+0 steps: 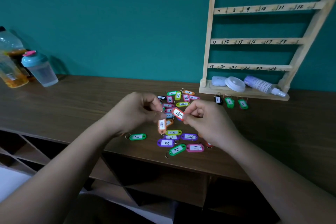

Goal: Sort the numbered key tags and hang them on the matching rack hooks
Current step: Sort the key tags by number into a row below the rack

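Observation:
Several coloured numbered key tags (179,133) lie in a loose pile on the brown wooden table (72,107). My right hand (203,122) pinches a red tag marked 4 (178,114) above the pile. My left hand (136,110) pinches the top of an orange tag (162,126), which hangs down from its fingers. Tags 1 (218,99), 2 (229,102) and 3 (243,104) lie in a row in front of the wooden rack (254,42). The rack leans against the teal wall at the right, its rails numbered by hand, with no tags seen on its hooks.
The rack's bottom shelf holds a white case (218,80), a white round lid (235,83) and a spray bottle (261,85) lying down. At the far left stand a teal-lidded shaker cup (39,68) and an orange-filled bottle (11,60). Open cubby shelves lie below the table's front edge.

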Motion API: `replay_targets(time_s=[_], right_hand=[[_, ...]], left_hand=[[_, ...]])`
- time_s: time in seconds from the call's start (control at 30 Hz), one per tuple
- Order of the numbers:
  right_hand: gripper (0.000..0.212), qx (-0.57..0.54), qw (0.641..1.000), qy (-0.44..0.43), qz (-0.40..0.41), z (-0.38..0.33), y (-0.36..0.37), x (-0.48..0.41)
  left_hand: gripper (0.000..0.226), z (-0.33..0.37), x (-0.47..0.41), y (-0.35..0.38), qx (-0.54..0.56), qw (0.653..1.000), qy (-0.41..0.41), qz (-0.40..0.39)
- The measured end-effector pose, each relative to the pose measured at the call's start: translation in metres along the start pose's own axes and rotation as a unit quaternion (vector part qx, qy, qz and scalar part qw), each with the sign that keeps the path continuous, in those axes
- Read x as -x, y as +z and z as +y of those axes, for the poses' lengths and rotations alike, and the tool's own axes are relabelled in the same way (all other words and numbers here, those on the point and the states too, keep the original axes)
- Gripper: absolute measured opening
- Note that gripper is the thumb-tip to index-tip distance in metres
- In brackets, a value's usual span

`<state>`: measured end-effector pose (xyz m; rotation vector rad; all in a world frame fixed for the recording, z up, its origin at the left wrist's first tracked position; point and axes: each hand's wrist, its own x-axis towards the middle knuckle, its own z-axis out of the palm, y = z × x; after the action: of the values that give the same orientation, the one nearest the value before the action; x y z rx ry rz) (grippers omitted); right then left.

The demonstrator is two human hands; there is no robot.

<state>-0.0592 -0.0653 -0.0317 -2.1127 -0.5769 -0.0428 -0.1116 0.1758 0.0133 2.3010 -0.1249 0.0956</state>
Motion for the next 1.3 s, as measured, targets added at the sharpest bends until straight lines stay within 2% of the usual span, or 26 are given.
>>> replay_targets(time_s=[0.1, 0.23, 0.4, 0.63, 0.73, 0.83, 1.13, 1.3], right_hand=[[0.008, -0.055, 0.998, 0.035, -0.004, -0.002, -0.006, 0.000], [0.006, -0.121, 0.991, 0.061, 0.002, 0.001, -0.018, 0.002], [0.005, -0.148, 0.985, 0.083, 0.012, 0.013, -0.036, 0.005], [0.004, -0.122, 0.988, 0.087, 0.031, 0.034, -0.067, 0.012], [0.001, -0.090, 0.990, 0.086, 0.067, 0.045, -0.083, 0.013], [0.008, -0.036, 0.990, 0.083, 0.110, 0.062, -0.099, 0.012], [0.008, 0.029, 0.976, 0.125, 0.178, 0.114, -0.138, 0.001], [0.009, 0.095, 0.965, 0.169, 0.176, 0.133, -0.145, -0.008]], left_hand=[[0.020, 0.012, -0.007, 0.013, 0.080, 0.997, 0.000, 0.019], [0.020, 0.020, -0.024, 0.032, 0.093, 0.995, -0.006, 0.047], [0.019, 0.034, -0.046, 0.056, 0.123, 0.990, -0.005, 0.062], [0.019, 0.064, -0.078, 0.092, 0.115, 0.992, 0.010, 0.048], [0.021, 0.074, -0.094, 0.112, 0.120, 0.991, 0.022, 0.047], [0.020, 0.084, -0.111, 0.135, 0.111, 0.992, 0.034, 0.054], [0.009, 0.113, -0.169, 0.196, 0.010, 0.996, 0.085, 0.035], [0.005, 0.118, -0.194, 0.217, -0.042, 0.995, 0.088, -0.008]])
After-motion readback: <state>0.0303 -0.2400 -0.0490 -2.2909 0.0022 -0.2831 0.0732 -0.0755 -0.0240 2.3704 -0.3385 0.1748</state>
